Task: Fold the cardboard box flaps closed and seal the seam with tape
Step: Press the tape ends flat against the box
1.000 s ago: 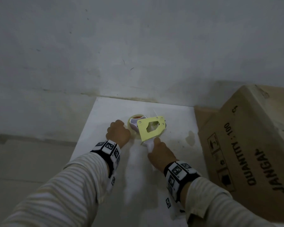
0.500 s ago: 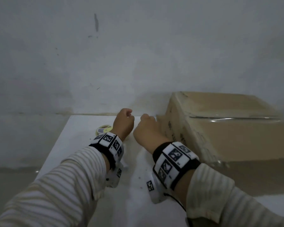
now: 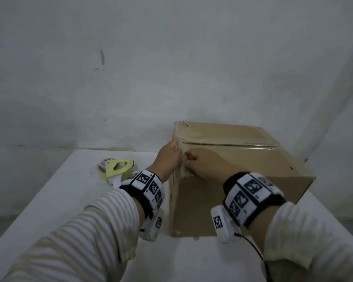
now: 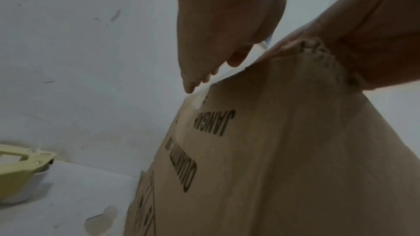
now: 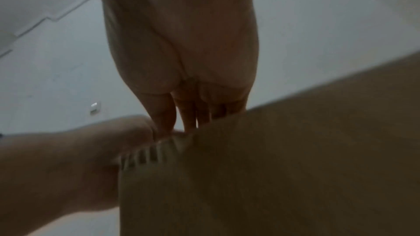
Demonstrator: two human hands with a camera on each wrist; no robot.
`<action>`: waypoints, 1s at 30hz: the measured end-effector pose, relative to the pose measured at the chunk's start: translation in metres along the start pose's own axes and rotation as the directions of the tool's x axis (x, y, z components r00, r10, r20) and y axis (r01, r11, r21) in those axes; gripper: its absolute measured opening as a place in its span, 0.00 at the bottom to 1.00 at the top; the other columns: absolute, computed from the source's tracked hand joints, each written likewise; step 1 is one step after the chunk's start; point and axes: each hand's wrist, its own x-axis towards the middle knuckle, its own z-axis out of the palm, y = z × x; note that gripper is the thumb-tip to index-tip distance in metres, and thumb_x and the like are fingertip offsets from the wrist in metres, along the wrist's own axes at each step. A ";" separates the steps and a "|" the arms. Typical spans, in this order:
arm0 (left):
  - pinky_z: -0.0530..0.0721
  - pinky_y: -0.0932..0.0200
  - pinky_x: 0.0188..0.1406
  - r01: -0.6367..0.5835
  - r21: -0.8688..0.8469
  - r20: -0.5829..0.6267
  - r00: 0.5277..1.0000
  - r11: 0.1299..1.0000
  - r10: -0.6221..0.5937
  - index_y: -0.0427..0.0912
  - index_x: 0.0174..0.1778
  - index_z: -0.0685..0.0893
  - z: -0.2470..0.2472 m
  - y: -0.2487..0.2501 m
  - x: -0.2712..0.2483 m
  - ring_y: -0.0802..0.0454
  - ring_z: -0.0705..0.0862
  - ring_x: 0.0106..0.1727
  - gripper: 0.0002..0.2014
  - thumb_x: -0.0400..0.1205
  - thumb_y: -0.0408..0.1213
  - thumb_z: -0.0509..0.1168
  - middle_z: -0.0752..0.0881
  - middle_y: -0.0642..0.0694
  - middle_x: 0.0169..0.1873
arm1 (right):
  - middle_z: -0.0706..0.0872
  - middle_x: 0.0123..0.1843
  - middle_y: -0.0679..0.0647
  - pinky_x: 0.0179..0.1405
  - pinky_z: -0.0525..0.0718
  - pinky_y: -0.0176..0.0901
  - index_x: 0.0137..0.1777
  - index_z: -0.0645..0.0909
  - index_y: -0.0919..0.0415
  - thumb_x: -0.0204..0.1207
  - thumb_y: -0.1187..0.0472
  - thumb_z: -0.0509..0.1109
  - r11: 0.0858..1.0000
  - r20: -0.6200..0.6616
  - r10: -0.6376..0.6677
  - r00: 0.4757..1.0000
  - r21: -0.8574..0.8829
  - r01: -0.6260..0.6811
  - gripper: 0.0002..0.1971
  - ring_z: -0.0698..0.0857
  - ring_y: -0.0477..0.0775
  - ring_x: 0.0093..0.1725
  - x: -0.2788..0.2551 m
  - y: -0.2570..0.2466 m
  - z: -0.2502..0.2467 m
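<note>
Both grips meet at the cardboard box's [image 3: 228, 159] near top corner: left hand [image 3: 168, 157] with straight fingers laid along the edge, right hand [image 3: 204, 165] flat-fingered on top. Contact is blurred. Only the left-wrist view shows printed lettering. A tape dispenser [image 3: 118, 169] lies left on the white bench [image 3: 49, 196].

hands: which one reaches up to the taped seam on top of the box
The left hand: its fingers touch the box's left edge by the taped seam, while the right hand sits lower on the near corner.

White table [image 3: 49, 200] against wall: cardboard box [image 3: 243, 165] at right, yellow tape dispenser [image 3: 118, 167] at left.
</note>
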 end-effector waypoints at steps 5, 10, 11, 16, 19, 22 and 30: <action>0.67 0.54 0.79 0.054 -0.155 0.104 0.994 0.986 -0.038 0.47 0.84 0.50 0.016 -0.003 -0.020 0.48 0.62 0.82 0.27 0.89 0.38 0.48 0.55 0.46 0.84 | 0.67 0.81 0.56 0.75 0.66 0.45 0.80 0.63 0.59 0.87 0.54 0.51 0.974 -0.014 -0.202 0.979 -0.111 0.200 0.23 0.67 0.56 0.79 -0.010 0.023 0.026; 0.76 0.63 0.64 0.122 -0.280 0.110 0.989 0.952 -0.094 0.52 0.84 0.47 0.019 -0.011 -0.034 0.47 0.70 0.78 0.28 0.89 0.45 0.49 0.62 0.46 0.82 | 0.57 0.85 0.56 0.81 0.57 0.48 0.84 0.54 0.58 0.87 0.50 0.50 0.963 0.018 -0.230 0.973 -0.141 0.230 0.28 0.56 0.56 0.84 -0.007 0.028 0.031; 0.71 0.62 0.71 0.122 -0.308 0.110 0.990 0.943 -0.092 0.52 0.84 0.48 0.020 -0.016 -0.036 0.49 0.67 0.80 0.27 0.89 0.47 0.49 0.61 0.47 0.82 | 0.57 0.85 0.57 0.82 0.57 0.49 0.84 0.54 0.59 0.87 0.49 0.50 0.962 0.018 -0.229 0.973 -0.147 0.229 0.28 0.56 0.56 0.84 -0.006 0.028 0.033; 0.70 0.70 0.68 0.131 -0.333 0.115 0.989 0.934 -0.097 0.50 0.84 0.50 0.021 -0.018 -0.040 0.57 0.71 0.73 0.27 0.89 0.45 0.49 0.65 0.46 0.81 | 0.53 0.86 0.58 0.83 0.51 0.48 0.84 0.51 0.61 0.87 0.48 0.48 0.957 0.042 -0.206 0.978 -0.200 0.210 0.30 0.52 0.56 0.85 -0.007 0.027 0.034; 0.80 0.81 0.39 0.154 -0.313 0.113 0.986 0.937 -0.125 0.49 0.84 0.51 0.018 -0.008 -0.033 0.65 0.79 0.50 0.26 0.89 0.38 0.49 0.73 0.46 0.72 | 0.51 0.86 0.58 0.82 0.50 0.47 0.84 0.49 0.63 0.87 0.47 0.48 0.956 0.051 -0.193 0.980 -0.214 0.199 0.31 0.51 0.55 0.85 -0.010 0.023 0.032; 0.79 0.68 0.48 0.197 -0.251 0.121 0.978 0.948 -0.171 0.48 0.84 0.52 0.016 0.001 -0.023 0.56 0.78 0.56 0.27 0.87 0.35 0.49 0.75 0.46 0.66 | 0.50 0.86 0.58 0.82 0.50 0.47 0.84 0.48 0.63 0.87 0.47 0.48 0.961 0.062 -0.177 0.982 -0.205 0.186 0.32 0.50 0.55 0.85 -0.012 0.021 0.030; 0.74 0.56 0.61 0.176 -0.013 0.093 0.980 0.984 -0.174 0.42 0.68 0.74 0.011 0.012 -0.007 0.50 0.76 0.50 0.17 0.84 0.32 0.51 0.71 0.47 0.57 | 0.66 0.82 0.58 0.75 0.67 0.47 0.81 0.61 0.60 0.86 0.52 0.53 0.967 0.191 -0.150 0.970 -0.178 0.184 0.25 0.68 0.57 0.78 -0.010 0.015 0.004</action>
